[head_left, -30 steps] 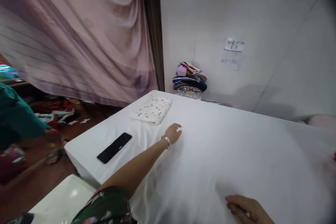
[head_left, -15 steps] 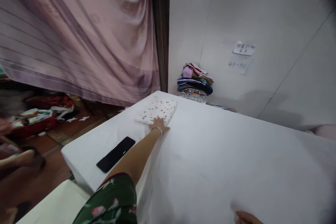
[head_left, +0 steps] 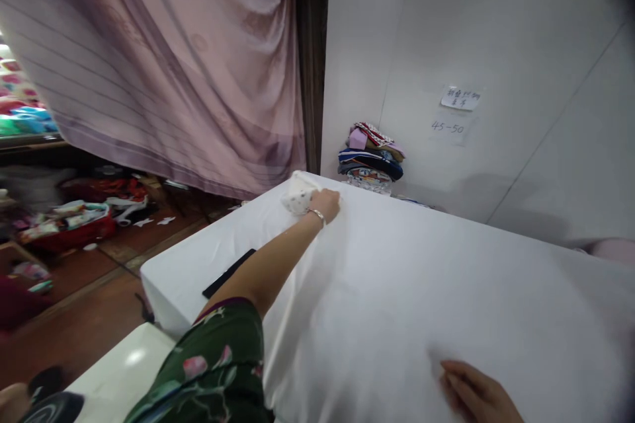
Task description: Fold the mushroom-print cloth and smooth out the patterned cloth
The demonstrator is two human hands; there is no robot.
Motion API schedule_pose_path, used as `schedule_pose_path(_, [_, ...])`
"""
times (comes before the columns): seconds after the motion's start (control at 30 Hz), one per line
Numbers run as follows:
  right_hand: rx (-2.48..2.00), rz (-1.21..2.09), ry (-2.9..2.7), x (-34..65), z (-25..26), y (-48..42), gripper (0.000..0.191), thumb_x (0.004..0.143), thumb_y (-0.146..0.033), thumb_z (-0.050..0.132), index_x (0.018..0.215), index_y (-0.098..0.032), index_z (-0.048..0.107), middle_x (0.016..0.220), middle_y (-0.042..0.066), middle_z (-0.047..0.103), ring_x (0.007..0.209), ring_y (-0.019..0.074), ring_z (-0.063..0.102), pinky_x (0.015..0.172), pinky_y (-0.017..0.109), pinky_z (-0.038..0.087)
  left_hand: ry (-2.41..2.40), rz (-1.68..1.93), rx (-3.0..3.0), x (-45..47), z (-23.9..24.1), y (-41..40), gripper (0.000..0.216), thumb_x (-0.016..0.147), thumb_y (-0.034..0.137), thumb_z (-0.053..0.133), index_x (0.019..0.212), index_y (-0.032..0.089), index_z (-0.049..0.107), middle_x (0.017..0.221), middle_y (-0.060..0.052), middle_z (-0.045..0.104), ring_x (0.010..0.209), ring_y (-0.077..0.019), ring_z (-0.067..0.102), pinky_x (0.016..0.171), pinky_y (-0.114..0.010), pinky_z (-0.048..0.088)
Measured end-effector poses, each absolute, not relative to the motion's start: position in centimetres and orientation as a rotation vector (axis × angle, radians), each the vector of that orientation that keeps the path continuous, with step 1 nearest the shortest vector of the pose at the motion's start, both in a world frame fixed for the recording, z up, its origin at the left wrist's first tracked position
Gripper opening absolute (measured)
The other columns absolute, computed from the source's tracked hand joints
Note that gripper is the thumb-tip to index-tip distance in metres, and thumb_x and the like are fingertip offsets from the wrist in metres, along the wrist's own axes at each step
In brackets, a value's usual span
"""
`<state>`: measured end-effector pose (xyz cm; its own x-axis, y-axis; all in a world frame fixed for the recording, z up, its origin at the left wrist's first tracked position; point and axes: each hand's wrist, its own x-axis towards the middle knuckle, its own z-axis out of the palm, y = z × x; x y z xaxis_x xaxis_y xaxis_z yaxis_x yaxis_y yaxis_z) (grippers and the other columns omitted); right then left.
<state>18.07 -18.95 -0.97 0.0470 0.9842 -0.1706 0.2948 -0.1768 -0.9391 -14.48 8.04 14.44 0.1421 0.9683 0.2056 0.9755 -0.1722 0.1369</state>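
My left hand point(head_left: 326, 203) reaches out to the far corner of the white-covered table point(head_left: 397, 291). Its fingers are closed on the near right part of a folded white cloth point(head_left: 297, 200) with a small dark print, now bunched and partly lifted. A bracelet circles that wrist. My right hand point(head_left: 473, 391) is low in the view over the table, fingers drawn together with nothing visible in them. Beneath my left forearm a black phone point(head_left: 228, 274) lies on the table, partly hidden by the arm.
A stack of folded clothes point(head_left: 372, 155) stands against the white wall beyond the table. Paper notes point(head_left: 460, 98) are stuck on that wall. A pink curtain point(head_left: 198, 66) hangs at the left. Below it are a red bin point(head_left: 69, 228) and another person's hand point(head_left: 12, 402).
My left hand has closed on the printed cloth, which lay flat, and shifted it up and right into a bunch. My right hand has come further into view. The camera has shifted slightly.
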Motion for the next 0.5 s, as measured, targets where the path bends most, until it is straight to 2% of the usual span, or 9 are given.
schedule_pose_path(0.07, [-1.554,1.134,-1.185,17.9,0.9,-17.8,0.033,0.063,-0.053,0.064,0.082,-0.027,0.07,0.073,0.003,0.067,0.056,0.0204,0.061,0.05,0.033,0.051,-1.744,-0.402,-2.571,-11.5,14.0,4.1,0.026,0.077,0.019,0.05,0.101,0.021,0.058,0.111,-0.008,0.059,0.116,-0.0222,0.044,0.104,-0.039,0.02])
schedule_pose_path(0.13, [-1.528,1.133,-1.028,17.9,2.6,-16.5,0.041,0.064,-0.049,0.067,0.095,-0.021,0.065,0.088,0.007,0.068,0.069,0.0201,0.064,0.057,0.03,0.053,-1.156,-0.449,-2.998,-8.8,12.4,-1.2,0.021,0.076,0.02,0.053,0.095,0.02,0.061,0.101,-0.01,0.061,0.11,-0.0238,0.048,0.103,-0.041,0.021])
schedule_pose_path(0.2, [-1.45,1.197,-0.844,17.8,3.7,-15.4,0.05,0.068,-0.046,0.067,0.111,-0.023,0.056,0.107,0.008,0.064,0.086,0.0207,0.064,0.066,0.03,0.054,-0.587,-0.508,-3.358,-7.0,10.5,-6.8,0.019,0.076,0.025,0.056,0.093,0.025,0.063,0.102,-0.007,0.062,0.11,-0.0213,0.049,0.101,-0.035,0.027])
schedule_pose_path(0.27, [-1.357,1.377,-0.687,17.7,4.1,-14.8,0.051,0.073,-0.047,0.063,0.116,-0.024,0.049,0.114,0.009,0.06,0.092,0.0216,0.063,0.07,0.033,0.054,-0.206,-0.582,-3.54,-6.3,9.1,-10.9,0.024,0.078,0.031,0.055,0.101,0.028,0.062,0.11,-0.006,0.06,0.113,-0.02,0.048,0.097,-0.031,0.032])
schedule_pose_path(0.33, [-1.332,1.522,-0.583,17.4,3.8,-14.6,0.046,0.076,-0.046,0.061,0.114,-0.022,0.049,0.11,0.01,0.062,0.09,0.0203,0.064,0.071,0.033,0.054,-0.339,-0.694,-3.578,-6.0,8.3,-12.4,0.026,0.08,0.035,0.053,0.104,0.027,0.061,0.111,-0.006,0.06,0.11,-0.02,0.05,0.093,-0.03,0.036])
schedule_pose_path(0.5, [-1.349,1.595,-0.62,15.9,2.6,-13.9,0.03,0.078,-0.036,0.063,0.099,-0.016,0.055,0.09,0.008,0.067,0.07,0.0128,0.065,0.059,0.022,0.052,-1.56,-0.976,-3.104,-5.1,7.2,-8.7,0.022,0.083,0.037,0.048,0.094,0.022,0.06,0.095,-0.004,0.061,0.085,-0.0163,0.058,0.078,-0.028,0.043])
